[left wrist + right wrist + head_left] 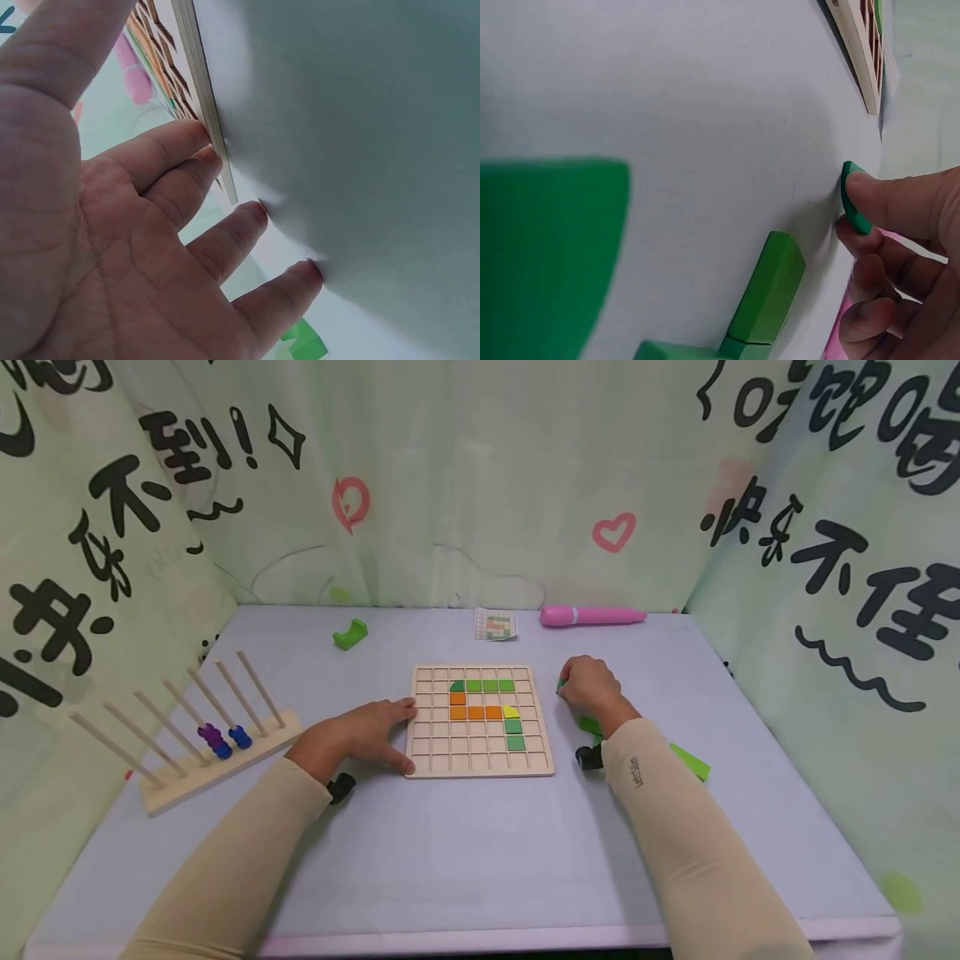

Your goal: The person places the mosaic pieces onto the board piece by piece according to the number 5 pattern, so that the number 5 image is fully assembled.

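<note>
On the counter (480,852), we brace the partly tiled grid board (482,762) with flat left hand (360,737) fingers while the right hand (592,687) pinches a green tile (853,199) beside it, most cells unfilled.

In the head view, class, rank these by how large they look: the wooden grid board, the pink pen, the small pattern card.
1. Wooden grid board, clearly largest.
2. Pink pen.
3. Pattern card, smallest.
Pen and card lie farther from the camera, so both may look smaller than they are.
</note>
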Demonstrator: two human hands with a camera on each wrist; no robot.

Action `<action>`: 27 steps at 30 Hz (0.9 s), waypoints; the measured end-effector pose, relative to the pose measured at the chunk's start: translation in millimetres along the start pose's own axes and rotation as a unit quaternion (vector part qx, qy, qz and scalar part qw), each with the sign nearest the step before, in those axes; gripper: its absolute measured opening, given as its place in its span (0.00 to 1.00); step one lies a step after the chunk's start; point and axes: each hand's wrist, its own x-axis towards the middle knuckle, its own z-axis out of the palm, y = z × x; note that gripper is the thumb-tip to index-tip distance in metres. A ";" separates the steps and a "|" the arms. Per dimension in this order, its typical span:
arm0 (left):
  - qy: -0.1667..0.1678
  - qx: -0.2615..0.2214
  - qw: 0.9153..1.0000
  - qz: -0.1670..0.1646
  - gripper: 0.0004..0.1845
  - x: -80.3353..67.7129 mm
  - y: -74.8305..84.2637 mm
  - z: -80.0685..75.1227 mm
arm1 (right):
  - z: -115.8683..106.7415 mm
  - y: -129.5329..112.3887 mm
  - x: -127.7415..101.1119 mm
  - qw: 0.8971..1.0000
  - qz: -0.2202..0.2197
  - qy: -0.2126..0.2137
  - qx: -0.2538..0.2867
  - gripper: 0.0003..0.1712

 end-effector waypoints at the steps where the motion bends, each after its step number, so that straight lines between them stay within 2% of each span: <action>1: 0.000 0.004 1.000 0.001 0.56 0.2 0.1 -0.2 | -0.2 -0.2 0.1 1.000 -0.001 0.001 0.000 0.08; 7: -0.001 0.013 1.000 -0.001 0.56 1.1 0.2 -0.1 | 0.8 -0.6 -7.2 0.999 -0.029 0.000 0.021 0.06; 12: -0.001 0.016 1.000 -0.001 0.57 1.9 -0.4 -0.2 | 5.6 -4.0 -25.1 0.994 -0.091 -0.012 0.054 0.07; 17: 0.000 0.016 1.000 0.004 0.56 2.5 -1.2 -0.5 | 10.0 -11.5 -50.8 0.984 -0.144 -0.050 0.097 0.06; 23: 0.001 0.016 1.000 0.006 0.57 2.7 -1.5 -0.6 | 21.0 -18.0 -80.5 0.964 -0.194 -0.119 0.140 0.03; 27: -0.001 0.017 1.000 0.009 0.57 2.5 -0.5 -1.0 | 29.7 -18.8 -90.8 0.960 -0.205 -0.125 0.145 0.02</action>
